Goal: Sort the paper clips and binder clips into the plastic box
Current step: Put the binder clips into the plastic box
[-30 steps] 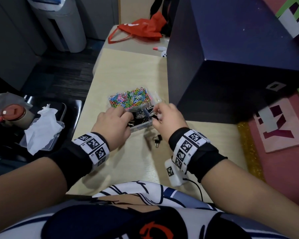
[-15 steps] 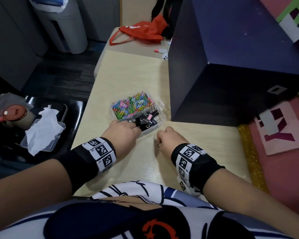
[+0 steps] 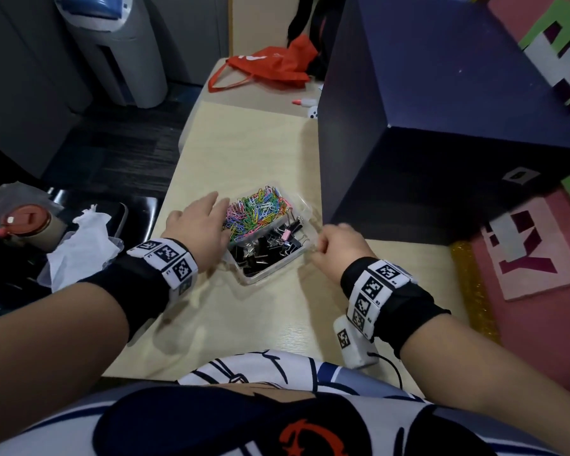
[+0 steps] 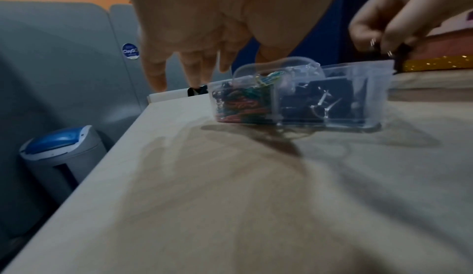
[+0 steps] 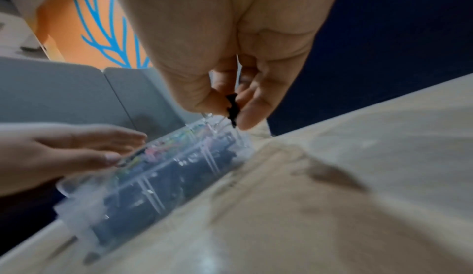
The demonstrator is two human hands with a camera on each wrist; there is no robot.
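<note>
A clear plastic box (image 3: 305, 250) (image 4: 371, 88) (image 5: 163, 179) stands on the pale table. Its far compartment holds coloured paper clips (image 3: 257, 210); its near one holds black binder clips (image 3: 264, 255), one of them pink. My left hand (image 3: 198, 225) (image 4: 204, 35) rests at the box's left side with straight fingers (image 5: 102, 142). My right hand (image 3: 336, 248) (image 5: 230, 114) is at the box's right edge and pinches a small black binder clip (image 5: 232, 108) (image 4: 399, 55) between thumb and fingers, just above the rim.
A large dark blue box (image 3: 441, 126) stands close on the right behind my right hand. A red bag (image 3: 270, 65) lies at the table's far end. Left of the table are a chair with tissue (image 3: 79, 245), a cup (image 3: 27, 225) and a bin (image 3: 119, 51).
My right hand dropped to the table, took the loose black binder clip and came up to the box's right edge. My left hand opened and slid along the box's left side.
</note>
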